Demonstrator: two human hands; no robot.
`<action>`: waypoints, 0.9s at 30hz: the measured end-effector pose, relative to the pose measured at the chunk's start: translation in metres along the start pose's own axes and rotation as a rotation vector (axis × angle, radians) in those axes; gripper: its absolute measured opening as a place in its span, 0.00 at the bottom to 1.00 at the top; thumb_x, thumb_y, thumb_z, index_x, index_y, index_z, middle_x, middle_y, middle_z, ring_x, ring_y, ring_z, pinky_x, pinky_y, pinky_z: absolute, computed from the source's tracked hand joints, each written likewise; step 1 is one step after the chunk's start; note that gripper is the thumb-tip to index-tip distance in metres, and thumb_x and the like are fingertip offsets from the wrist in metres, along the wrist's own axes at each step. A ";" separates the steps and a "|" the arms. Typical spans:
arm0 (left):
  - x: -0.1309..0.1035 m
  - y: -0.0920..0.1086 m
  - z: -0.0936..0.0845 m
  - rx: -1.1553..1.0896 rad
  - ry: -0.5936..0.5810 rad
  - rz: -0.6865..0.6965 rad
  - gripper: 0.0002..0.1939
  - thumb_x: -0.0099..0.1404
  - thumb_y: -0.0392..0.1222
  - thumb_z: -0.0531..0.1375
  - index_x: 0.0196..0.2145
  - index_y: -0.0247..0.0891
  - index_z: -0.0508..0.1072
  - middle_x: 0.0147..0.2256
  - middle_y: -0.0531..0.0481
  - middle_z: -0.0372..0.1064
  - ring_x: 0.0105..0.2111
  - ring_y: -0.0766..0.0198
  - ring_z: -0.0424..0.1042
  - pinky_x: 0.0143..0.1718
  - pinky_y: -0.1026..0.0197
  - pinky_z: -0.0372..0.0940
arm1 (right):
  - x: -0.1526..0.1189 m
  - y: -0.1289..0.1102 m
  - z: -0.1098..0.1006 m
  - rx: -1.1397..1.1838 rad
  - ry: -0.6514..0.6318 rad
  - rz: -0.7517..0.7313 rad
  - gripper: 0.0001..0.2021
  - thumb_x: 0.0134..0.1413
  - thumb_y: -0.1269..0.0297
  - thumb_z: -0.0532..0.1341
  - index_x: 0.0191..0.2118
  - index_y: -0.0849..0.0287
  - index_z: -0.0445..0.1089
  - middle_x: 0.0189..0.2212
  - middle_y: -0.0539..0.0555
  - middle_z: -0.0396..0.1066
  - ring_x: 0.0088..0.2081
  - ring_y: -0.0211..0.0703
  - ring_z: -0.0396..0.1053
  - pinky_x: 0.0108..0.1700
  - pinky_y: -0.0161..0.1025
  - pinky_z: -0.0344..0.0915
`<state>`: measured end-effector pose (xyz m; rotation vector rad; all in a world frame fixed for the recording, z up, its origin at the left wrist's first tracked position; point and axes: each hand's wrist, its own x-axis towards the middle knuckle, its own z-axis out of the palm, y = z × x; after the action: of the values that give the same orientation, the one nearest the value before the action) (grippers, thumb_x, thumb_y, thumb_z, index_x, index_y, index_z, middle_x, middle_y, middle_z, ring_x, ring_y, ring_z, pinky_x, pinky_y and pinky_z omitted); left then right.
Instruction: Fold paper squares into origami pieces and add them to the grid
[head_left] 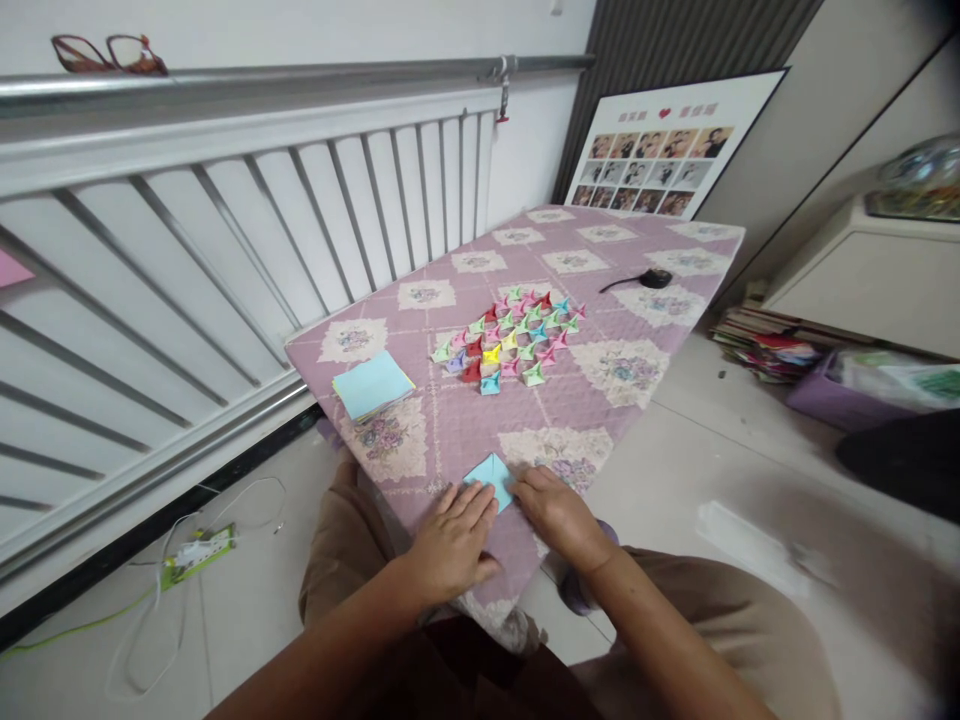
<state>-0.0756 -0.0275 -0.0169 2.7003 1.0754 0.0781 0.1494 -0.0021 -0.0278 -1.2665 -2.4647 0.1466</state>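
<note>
A light blue sheet of origami paper (493,472), partly folded with a slit at its top corner, lies at the near end of the table. My left hand (459,540) rests palm down, its fingers stretched over the paper's lower left part. At the right corner, my right hand (553,512) has curled fingers, with thumb and forefinger closed on the paper's edge. Farther up the table stand rows of small folded paper pieces (510,340) in red, pink, green, yellow and blue. To the left lies a stack of square paper (373,384), light blue on top.
A patterned pink cloth covers the table (465,430). A black round object with a strap (655,278) lies toward its right edge. Along the left stands a white radiator (337,210), with glasses (109,54) on the pipe above. A power strip (199,555) lies on the floor.
</note>
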 end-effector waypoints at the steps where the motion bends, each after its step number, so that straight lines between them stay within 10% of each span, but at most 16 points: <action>1: 0.000 0.000 0.000 0.003 -0.003 -0.004 0.38 0.64 0.59 0.55 0.65 0.36 0.50 0.66 0.43 0.44 0.66 0.54 0.41 0.65 0.47 0.37 | 0.000 0.001 0.001 0.009 0.007 0.006 0.12 0.62 0.70 0.51 0.40 0.60 0.72 0.35 0.58 0.68 0.39 0.49 0.62 0.44 0.43 0.62; 27: -0.001 0.003 -0.005 0.010 -0.032 -0.079 0.38 0.63 0.58 0.57 0.65 0.42 0.50 0.67 0.38 0.39 0.66 0.46 0.41 0.63 0.39 0.42 | -0.012 -0.001 0.005 0.012 0.114 0.099 0.13 0.60 0.70 0.53 0.45 0.57 0.72 0.41 0.58 0.71 0.42 0.48 0.65 0.46 0.44 0.63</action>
<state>-0.0749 -0.0298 -0.0110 2.6551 1.1745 0.0158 0.1529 -0.0117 -0.0354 -1.3535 -2.3033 0.1113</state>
